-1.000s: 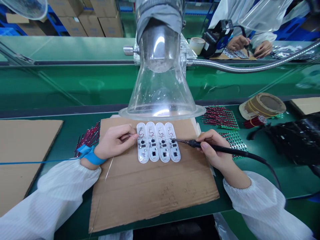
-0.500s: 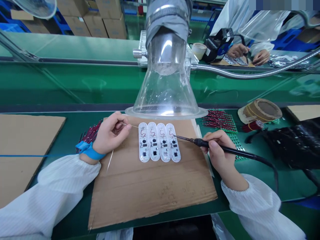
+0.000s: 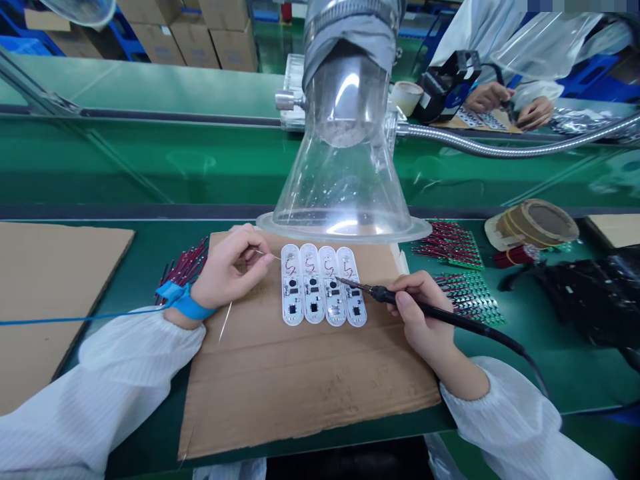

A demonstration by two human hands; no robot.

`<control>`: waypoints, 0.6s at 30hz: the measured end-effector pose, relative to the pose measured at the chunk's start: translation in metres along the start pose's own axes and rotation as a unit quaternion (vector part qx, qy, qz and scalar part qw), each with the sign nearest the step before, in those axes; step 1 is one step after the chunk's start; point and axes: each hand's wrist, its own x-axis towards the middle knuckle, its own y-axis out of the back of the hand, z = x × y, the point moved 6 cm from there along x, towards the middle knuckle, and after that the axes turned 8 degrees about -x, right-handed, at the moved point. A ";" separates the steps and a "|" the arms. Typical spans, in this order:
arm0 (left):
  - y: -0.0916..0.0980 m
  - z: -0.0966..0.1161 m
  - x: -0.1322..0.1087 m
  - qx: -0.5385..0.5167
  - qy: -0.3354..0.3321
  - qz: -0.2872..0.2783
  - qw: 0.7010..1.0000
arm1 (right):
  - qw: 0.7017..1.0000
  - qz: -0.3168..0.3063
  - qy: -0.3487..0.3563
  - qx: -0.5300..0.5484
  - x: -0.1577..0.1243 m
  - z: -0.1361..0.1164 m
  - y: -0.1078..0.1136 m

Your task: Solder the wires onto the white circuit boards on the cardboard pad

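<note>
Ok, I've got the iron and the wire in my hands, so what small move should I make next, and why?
I'd probably feed the solder wire in your left hand rightward. The soldering iron in your right hand has its tip at the third white board, while the wire's end stops near the first board, so they aren't meeting.

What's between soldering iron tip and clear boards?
Nothing visible. The black-handled soldering iron in the right hand has its tip at the four clear oblong circuit boards; the clear plastic fume hood stands beyond them.
</note>
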 end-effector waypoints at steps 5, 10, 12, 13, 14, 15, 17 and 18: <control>-0.003 0.001 0.001 0.004 -0.008 -0.018 1.000 | 0.999 -0.019 0.009 -0.028 -0.001 -0.002 -0.003; -0.006 0.002 0.000 0.001 -0.012 -0.038 0.999 | 0.998 -0.021 0.025 -0.052 -0.002 -0.003 -0.001; -0.006 0.002 0.000 -0.002 -0.015 -0.036 0.999 | 0.998 -0.022 0.025 -0.050 -0.003 -0.003 -0.001; -0.005 0.002 0.000 -0.002 -0.016 -0.031 0.999 | 0.998 -0.020 0.024 -0.047 -0.003 -0.003 0.000; -0.004 0.001 0.000 -0.001 -0.017 -0.025 1.000 | 0.999 -0.014 0.023 -0.040 -0.003 -0.003 0.000; -0.003 0.001 0.001 0.000 -0.017 -0.018 1.000 | 0.999 -0.003 0.022 -0.031 -0.003 -0.003 0.001; -0.002 0.000 0.001 0.001 -0.017 -0.006 1.000 | 1.000 0.019 0.021 -0.002 -0.002 -0.004 0.003; -0.002 0.000 0.001 0.001 -0.017 -0.004 1.000 | 0.999 0.026 0.020 0.012 -0.002 -0.004 0.003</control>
